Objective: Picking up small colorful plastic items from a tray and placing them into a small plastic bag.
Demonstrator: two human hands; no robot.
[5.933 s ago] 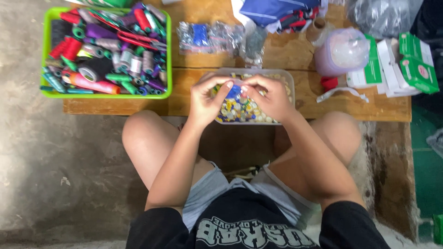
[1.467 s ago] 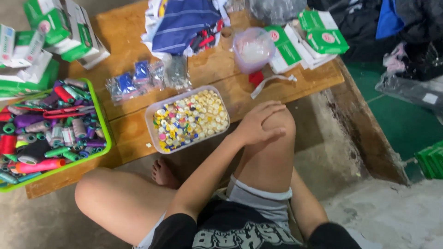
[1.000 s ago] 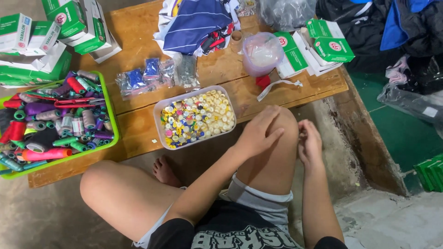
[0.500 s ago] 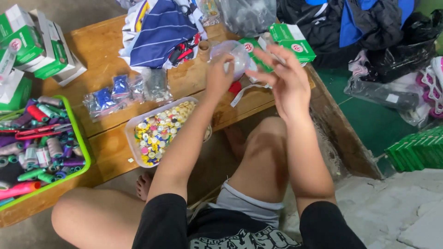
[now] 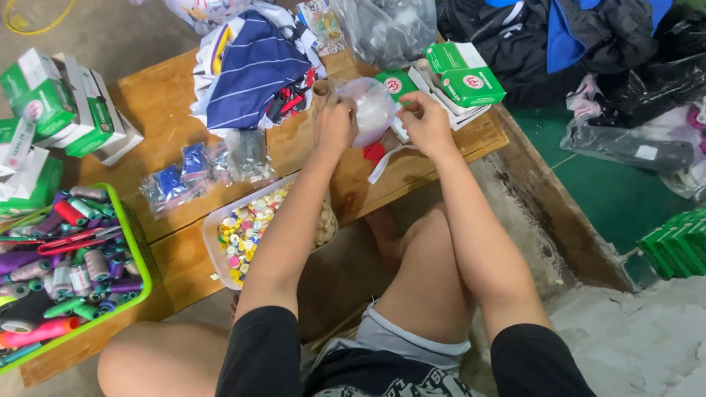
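Closest to me are my bare knees and dark shorts, with both forearms stretched out over the low wooden desk [image 5: 169,140]. Under my left forearm sits a clear tub of mixed coloured buttons [image 5: 246,231] near the desk's front edge. Off to the left, a green basket [image 5: 143,257] holds spools of thread and a pair of red-handled scissors [image 5: 70,241]. Just behind the tub lie small clear bags [image 5: 195,169], some with blue pieces inside.

Further out, my left hand [image 5: 334,125] wraps its fingers around the side of a small see-through plastic bag of pale contents [image 5: 373,110], which stands on the desk near its far right part. My right hand [image 5: 425,126] sits just beside the bag on its other side, fingers pinched together near the bag's edge; I cannot tell whether they grip the bag itself or something tiny. A red bit and a white strip [image 5: 384,158] lie on the desk just below the bag.

Beyond the hands, green and white boxes [image 5: 463,77] are stacked at the desk's right end, more of them at the far left [image 5: 51,103]. A striped navy cloth [image 5: 254,66] lies at the back, with dark clothes [image 5: 573,37] piled past the desk.
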